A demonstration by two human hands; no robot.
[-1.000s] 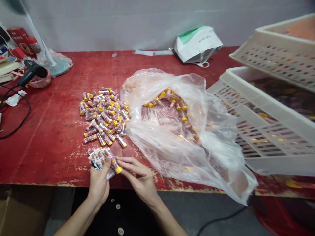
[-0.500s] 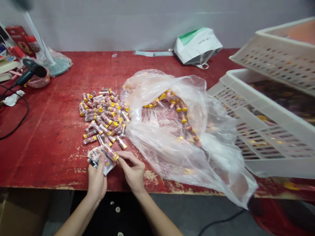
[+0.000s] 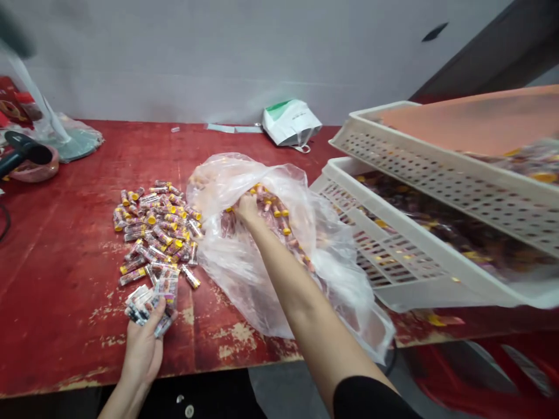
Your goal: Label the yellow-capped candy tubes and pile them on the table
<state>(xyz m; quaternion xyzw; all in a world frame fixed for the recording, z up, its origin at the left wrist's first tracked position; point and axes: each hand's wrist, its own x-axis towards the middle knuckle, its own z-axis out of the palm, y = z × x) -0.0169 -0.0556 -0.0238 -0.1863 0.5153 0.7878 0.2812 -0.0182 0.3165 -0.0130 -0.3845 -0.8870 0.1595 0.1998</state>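
Note:
My left hand [image 3: 142, 349] rests near the table's front edge, holding a bundle of small strip-packed tubes [image 3: 151, 304] against its fingers. My right hand [image 3: 248, 209] reaches into a transparent plastic bag [image 3: 244, 285], and its fingertips are hidden among yellow-capped tubes [image 3: 273, 212] inside. Beside the bag, a loose pile of similar small transparent tubes with yellow caps [image 3: 155, 227] lies on the red wooden table [image 3: 65, 273]. The pile's nearest tubes almost reach the bundle in my left hand.
Two stacked white perforated plastic crates [image 3: 437, 174] filled with packed goods overhang the table at the right. A white paper bag [image 3: 290, 123] stands at the back. A black hair dryer [image 3: 21, 152] and a pink tape roll [image 3: 35, 171] sit at the far left.
My right hand has moved from the bundle into the bag. My left hand keeps the bundle and has moved slightly left. The view has shifted, so the table appears lower and further left.

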